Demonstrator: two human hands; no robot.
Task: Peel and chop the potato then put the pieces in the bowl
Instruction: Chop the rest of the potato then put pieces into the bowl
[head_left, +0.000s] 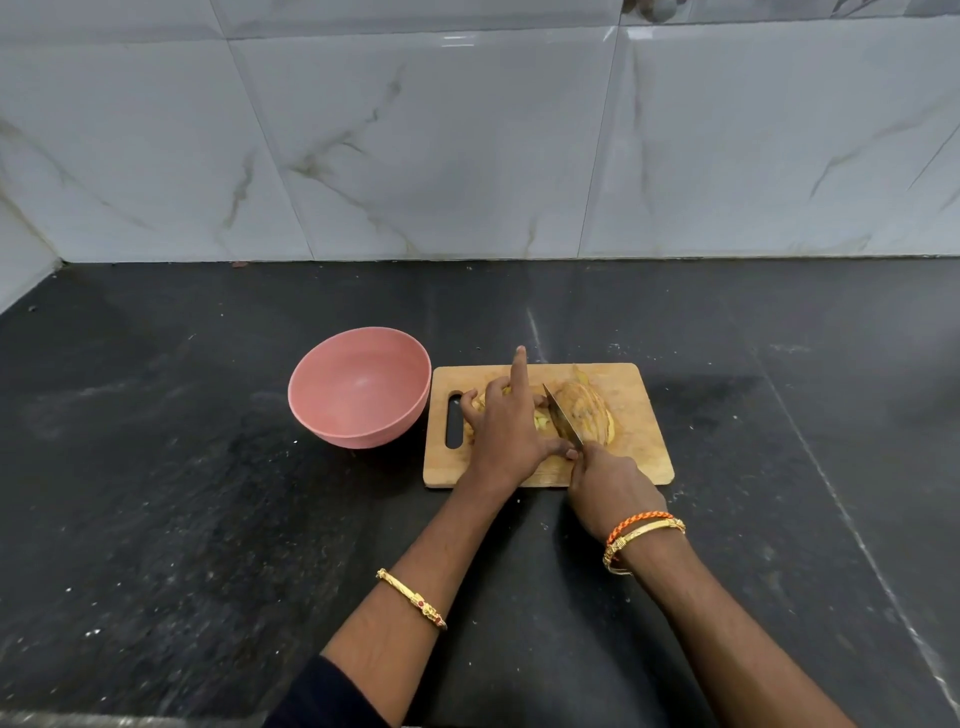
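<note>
A wooden cutting board (639, 447) lies on the dark counter. My left hand (506, 426) presses down on the yellow peeled potato (540, 420), mostly hidden under the fingers, with the index finger raised. My right hand (605, 486) grips the handle of a knife (562, 417), whose blade rests against the potato just right of my left hand. A pile of brown potato peels (587, 408) sits on the board to the right of the blade. A pink bowl (360, 387) stands empty left of the board.
The black stone counter (208, 519) stretches around the board and bowl. A white marble-tiled wall (467, 145) rises behind it. Bangles circle both wrists.
</note>
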